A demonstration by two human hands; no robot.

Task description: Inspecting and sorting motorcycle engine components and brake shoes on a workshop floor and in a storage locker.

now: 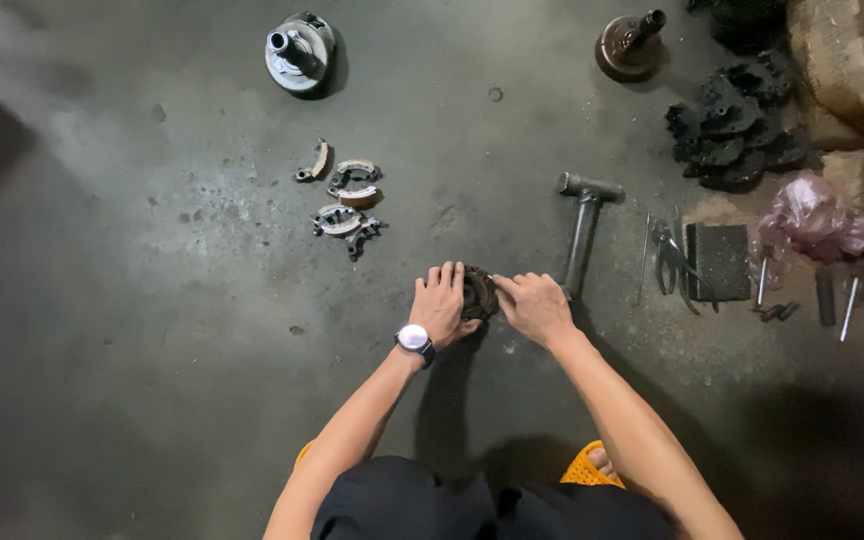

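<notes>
A dark round metal part (479, 293) is gripped on the concrete floor (152, 330) between both hands: the left hand (442, 303) is wrapped over it, the right hand (534, 306) pinched at its edge. A hammer (584, 225) is seen just beyond, brake shoes (344, 200) farther left.

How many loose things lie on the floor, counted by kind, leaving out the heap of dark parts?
Curved brake shoes: 4
Round metal assemblies with a shaft: 2
Hammer: 1
Pliers: 1
Dark flat block: 1
Total: 9
</notes>
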